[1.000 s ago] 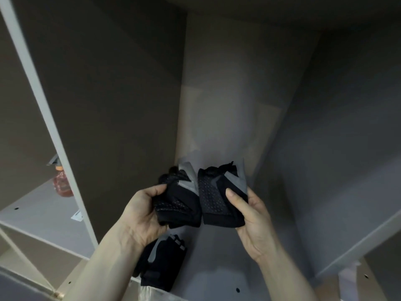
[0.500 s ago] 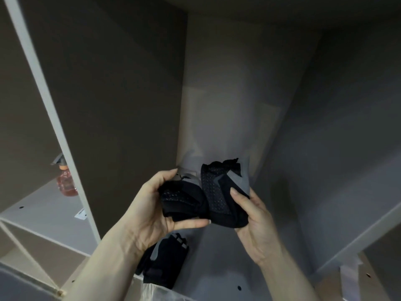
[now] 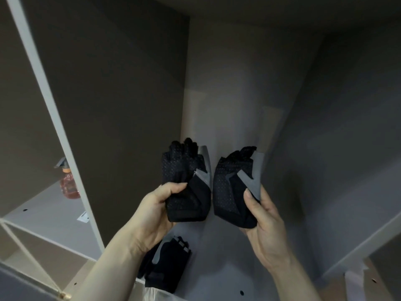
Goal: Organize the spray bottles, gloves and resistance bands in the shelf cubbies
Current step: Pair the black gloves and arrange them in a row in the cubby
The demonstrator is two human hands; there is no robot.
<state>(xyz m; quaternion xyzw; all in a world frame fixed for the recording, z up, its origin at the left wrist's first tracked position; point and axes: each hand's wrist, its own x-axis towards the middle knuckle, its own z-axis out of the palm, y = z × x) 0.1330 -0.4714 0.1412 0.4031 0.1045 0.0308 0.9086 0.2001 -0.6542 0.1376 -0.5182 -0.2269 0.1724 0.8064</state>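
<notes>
gloves: now pulled apart, left glove [image 3: 184, 181] unfolded | left hand [image 3: 156, 211] and right hand [image 3: 263, 222] fingers each pinching one | ready to lay in cubby [image 3: 217, 268]

Single head view, close, angled down-forward into shelf cubby [image 3: 238, 105] interior.

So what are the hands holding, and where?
Each holds one black glove by its cuff end: left hand one glove, right hand the other.
</notes>
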